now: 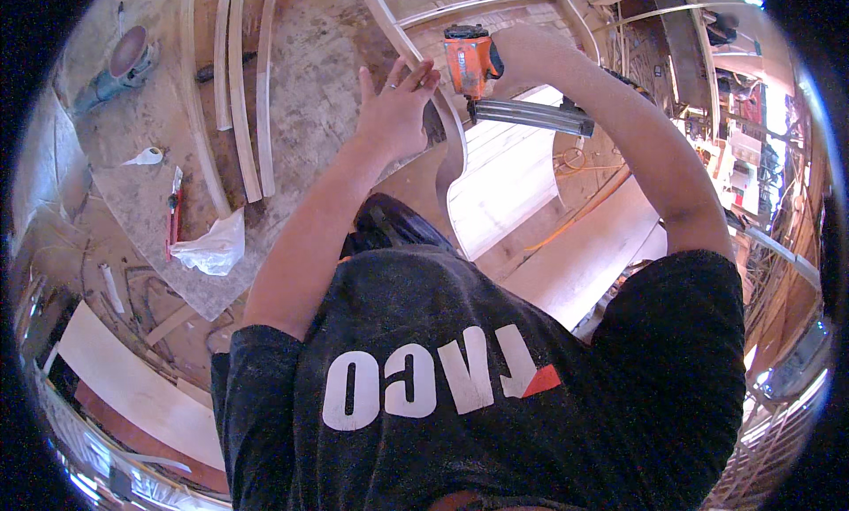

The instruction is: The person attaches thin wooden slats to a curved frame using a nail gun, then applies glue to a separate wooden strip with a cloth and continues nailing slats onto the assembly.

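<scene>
Nail gun: The nail gun (469,55) had an orange body, a dark cap on top and a long grey magazine running from its nose toward the person's right. It stood over the frame area, just beside the wooden strip; whether its nose touched the wood could not be told.
Wooden strip: The pale wooden strip (387,17) ran in a long S-like bend from the far edge of the view toward the person's body, and a straight crosspiece (482,8) reached rightward from near it.
Right hand: The right hand (523,55) had its grip wrapped around the nail gun's handle, with the elbow bent outward and the forearm angled forward and inward.
Left hand: The left hand (394,117) lay at the strip with the back of the hand upward, some fingers spread and others reaching the wood; how tightly its grip closed could not be told. Its forearm slanted forward and to the right.
Desk: On the stained desk (309,86) to the left lay several slender wood pieces (241,95), a red-handled cutter (173,215) and a crumpled plastic bag (212,245).
</scene>
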`<state>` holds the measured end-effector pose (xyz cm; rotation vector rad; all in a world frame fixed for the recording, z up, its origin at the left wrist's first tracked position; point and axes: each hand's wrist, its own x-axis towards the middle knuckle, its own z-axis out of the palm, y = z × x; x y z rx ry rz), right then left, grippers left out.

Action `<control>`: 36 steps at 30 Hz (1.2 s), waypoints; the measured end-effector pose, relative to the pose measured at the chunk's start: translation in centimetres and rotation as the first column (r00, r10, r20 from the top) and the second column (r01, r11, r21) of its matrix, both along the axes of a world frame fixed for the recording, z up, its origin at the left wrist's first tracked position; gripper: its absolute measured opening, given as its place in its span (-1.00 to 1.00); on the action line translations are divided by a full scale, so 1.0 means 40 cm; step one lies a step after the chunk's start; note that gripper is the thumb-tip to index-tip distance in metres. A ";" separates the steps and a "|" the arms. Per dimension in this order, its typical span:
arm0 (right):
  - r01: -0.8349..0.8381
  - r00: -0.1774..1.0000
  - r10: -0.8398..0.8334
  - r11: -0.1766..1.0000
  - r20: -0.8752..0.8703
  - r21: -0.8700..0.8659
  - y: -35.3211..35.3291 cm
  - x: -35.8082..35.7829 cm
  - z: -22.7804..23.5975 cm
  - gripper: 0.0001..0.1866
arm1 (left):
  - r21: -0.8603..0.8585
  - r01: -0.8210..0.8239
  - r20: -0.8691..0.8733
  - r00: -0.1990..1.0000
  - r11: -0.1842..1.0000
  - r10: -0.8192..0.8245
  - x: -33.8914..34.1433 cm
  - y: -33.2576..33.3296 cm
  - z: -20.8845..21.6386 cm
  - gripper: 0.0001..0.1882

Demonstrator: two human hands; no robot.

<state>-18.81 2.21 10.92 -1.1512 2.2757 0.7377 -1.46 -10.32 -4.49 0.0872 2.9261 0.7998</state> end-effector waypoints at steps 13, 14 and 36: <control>0.031 0.997 -0.032 0.999 0.066 0.029 -0.021 -0.039 -0.013 -0.46 | 0.061 -0.014 -0.025 1.000 0.998 0.016 0.001 0.000 0.000 -0.04; 0.026 0.997 -0.028 0.999 0.069 0.029 -0.021 -0.039 -0.001 -0.46 | 0.104 -0.018 -0.022 1.000 0.994 0.020 0.004 0.000 -0.001 -0.06; 0.045 0.996 -0.047 0.999 -0.073 -0.026 0.089 -0.196 -0.005 -0.36 | 0.083 -0.053 -0.028 0.998 0.995 0.056 -0.003 0.009 0.001 -0.07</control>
